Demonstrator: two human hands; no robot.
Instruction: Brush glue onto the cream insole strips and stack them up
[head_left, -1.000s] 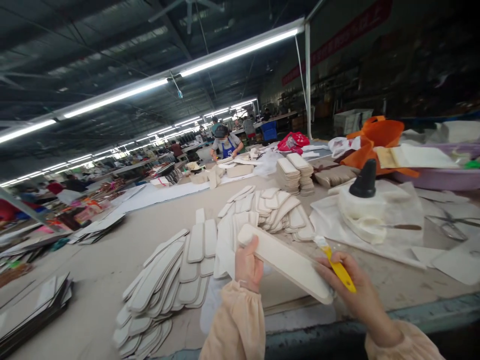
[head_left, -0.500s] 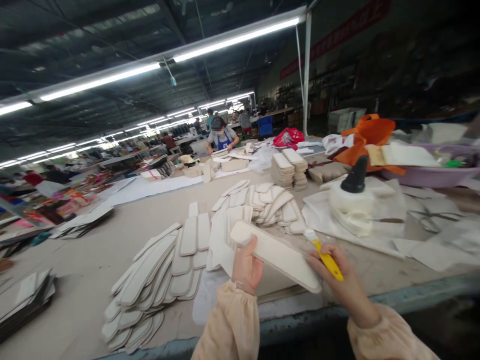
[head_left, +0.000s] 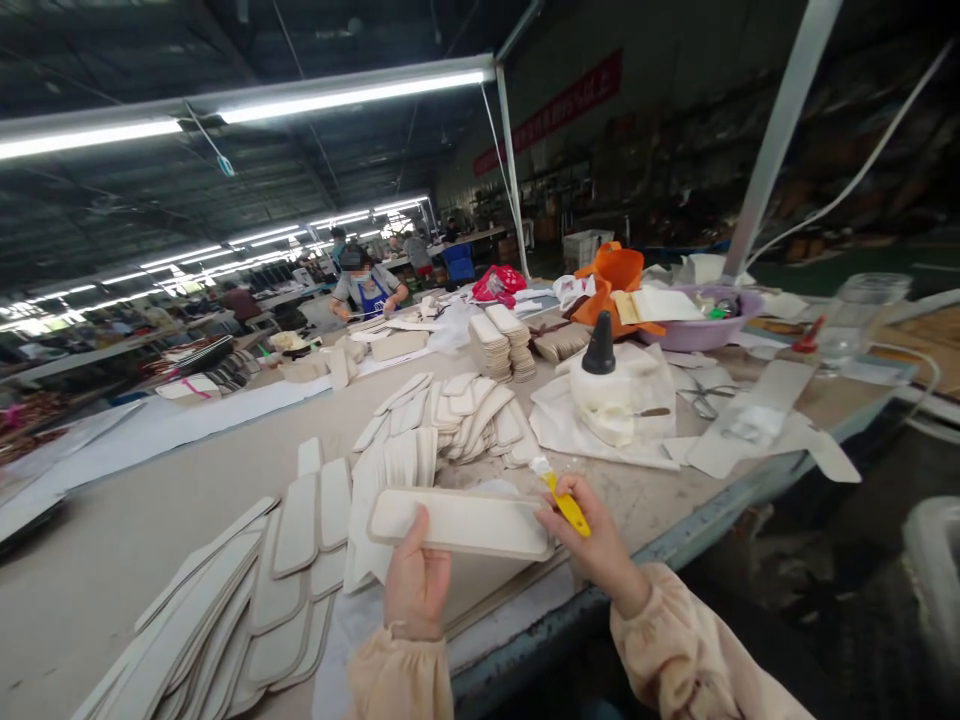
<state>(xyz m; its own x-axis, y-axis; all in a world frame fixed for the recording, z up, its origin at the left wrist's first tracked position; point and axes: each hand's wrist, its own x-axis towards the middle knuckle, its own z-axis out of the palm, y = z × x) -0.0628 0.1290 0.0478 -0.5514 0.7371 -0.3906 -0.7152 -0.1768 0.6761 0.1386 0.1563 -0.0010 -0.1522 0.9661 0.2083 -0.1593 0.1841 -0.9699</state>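
Note:
My left hand [head_left: 417, 580] grips a long cream panel with rounded corners [head_left: 465, 522], thumb on top and fingers beneath. In my right hand [head_left: 592, 535] is a brush with a yellow handle [head_left: 570, 508], its pale bristles pointing up and left. The fingertips of that hand also meet the panel's right end. Similar panels lie fanned out in overlapping rows [head_left: 300, 525] to the left. Behind the held panel sits a heap of smaller cream pieces [head_left: 480, 410]. A white pot with a black cone on top [head_left: 600, 385] stands on plastic sheeting to the right.
Scissors [head_left: 705, 398], a glass jar [head_left: 862, 315] and a purple basin [head_left: 697, 332] are on the right of the table. Two neat stacks of pieces [head_left: 499, 345] stand farther back. The table's front edge [head_left: 675, 545] runs diagonally at right. A co-worker [head_left: 369, 288] works across the table.
The view has swung to the right, bringing the jar and a metal post into sight. The panel has turned from a slant to nearly level, still between both hands.

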